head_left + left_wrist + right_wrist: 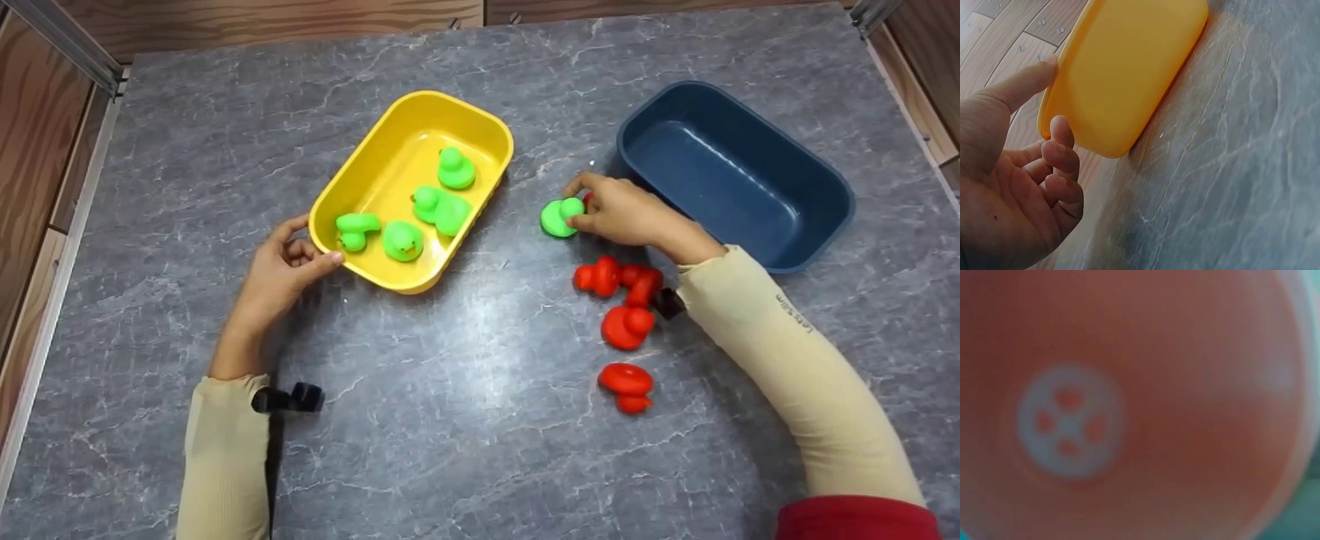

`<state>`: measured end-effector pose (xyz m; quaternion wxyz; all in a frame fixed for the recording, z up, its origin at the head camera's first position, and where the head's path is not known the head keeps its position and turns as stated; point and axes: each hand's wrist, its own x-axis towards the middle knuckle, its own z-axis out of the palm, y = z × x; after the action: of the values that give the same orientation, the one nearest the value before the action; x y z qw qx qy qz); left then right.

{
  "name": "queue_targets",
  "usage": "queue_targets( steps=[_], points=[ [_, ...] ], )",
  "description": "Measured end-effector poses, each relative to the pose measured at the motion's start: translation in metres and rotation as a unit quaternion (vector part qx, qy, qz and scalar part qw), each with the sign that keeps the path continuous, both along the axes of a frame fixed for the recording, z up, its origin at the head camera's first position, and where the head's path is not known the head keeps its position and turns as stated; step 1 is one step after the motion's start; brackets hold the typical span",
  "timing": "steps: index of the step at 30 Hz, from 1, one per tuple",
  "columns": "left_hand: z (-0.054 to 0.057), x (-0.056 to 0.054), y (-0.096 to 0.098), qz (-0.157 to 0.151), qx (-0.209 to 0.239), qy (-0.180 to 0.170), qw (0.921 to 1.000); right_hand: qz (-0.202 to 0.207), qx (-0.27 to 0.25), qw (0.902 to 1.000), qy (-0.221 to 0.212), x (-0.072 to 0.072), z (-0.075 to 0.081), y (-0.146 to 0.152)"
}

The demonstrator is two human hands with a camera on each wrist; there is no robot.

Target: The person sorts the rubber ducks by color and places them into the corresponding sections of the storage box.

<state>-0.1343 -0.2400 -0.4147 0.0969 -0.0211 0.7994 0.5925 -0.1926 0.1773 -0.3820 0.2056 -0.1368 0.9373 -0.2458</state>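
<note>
You face wood-grain panelling (pixel 300 19) at 12 o'clock, with more at 10 and 2. Grey, white-veined tabletop (pixel 420 465) below you; metal rail (pixel 67 41) at 10; pale glare (pixel 480 360) toward 6.

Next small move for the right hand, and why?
Probably lift the green duck toward the yellow tub: the right hand seems to pinch it, and the tub, held by the left hand, contains other green ducks.

Grey tabletop (pixel 465 472) with pale veins, wood-grain panelling (pixel 300 19) along its far edge, screw head (pixel 515 18) low on the panelling, metal rail (pixel 71 45) at the far left corner
</note>
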Motion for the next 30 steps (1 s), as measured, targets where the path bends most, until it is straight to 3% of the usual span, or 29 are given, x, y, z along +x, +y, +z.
queue_targets(
  steps=[15,30],
  points=[
    [0.0,0.0,0.001,-0.005,0.002,0.012,0.9999,-0.018,0.012,0.9998,0.004,0.002,0.002,-0.001],
    [-0.001,0.0,0.0,0.002,-0.001,0.005,1.0,-0.021,-0.024,0.9995,0.007,0.008,0.01,-0.008]
  ],
)
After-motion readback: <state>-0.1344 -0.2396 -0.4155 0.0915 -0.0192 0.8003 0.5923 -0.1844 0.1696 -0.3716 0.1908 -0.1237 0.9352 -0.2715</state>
